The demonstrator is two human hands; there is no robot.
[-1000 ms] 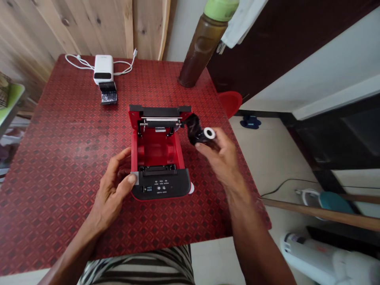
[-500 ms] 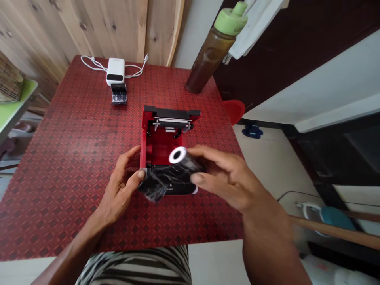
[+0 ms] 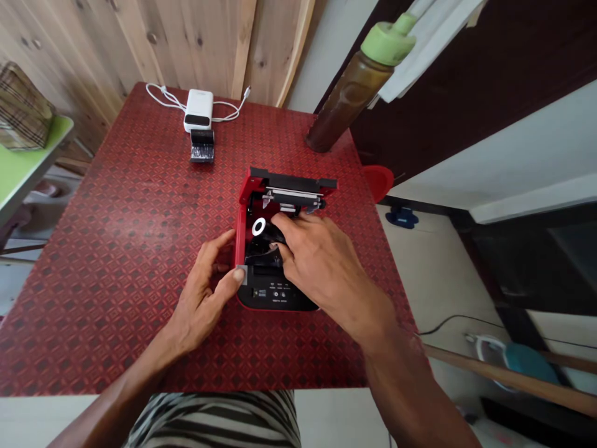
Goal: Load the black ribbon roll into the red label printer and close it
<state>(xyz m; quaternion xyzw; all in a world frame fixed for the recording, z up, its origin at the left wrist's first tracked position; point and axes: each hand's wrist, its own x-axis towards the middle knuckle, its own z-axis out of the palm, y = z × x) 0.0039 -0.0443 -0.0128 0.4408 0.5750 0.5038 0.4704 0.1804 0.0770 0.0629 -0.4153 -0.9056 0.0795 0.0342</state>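
A red printer with a black front panel (image 3: pixel 273 297) sits on the red patterned table (image 3: pixel 116 249), its lid raised at the back. My right hand (image 3: pixel 317 261) reaches into the open bay, fingers closed on a black roll with a white core (image 3: pixel 260 228) that lies inside the bay. My left hand (image 3: pixel 208 292) rests against the printer's left side, thumb on its front corner and fingers curled along the wall.
A white power bank with a white cable (image 3: pixel 198 110) and a small black piece (image 3: pixel 202 145) lie at the table's far side. A brown bottle with a green cap (image 3: pixel 354 93) stands at the far right corner. A red stool (image 3: pixel 379 180) is beside the table's right edge.
My right hand carried the black roll from beside the printer, over its front, and down into the open bay. My left hand stayed on the printer's left side.
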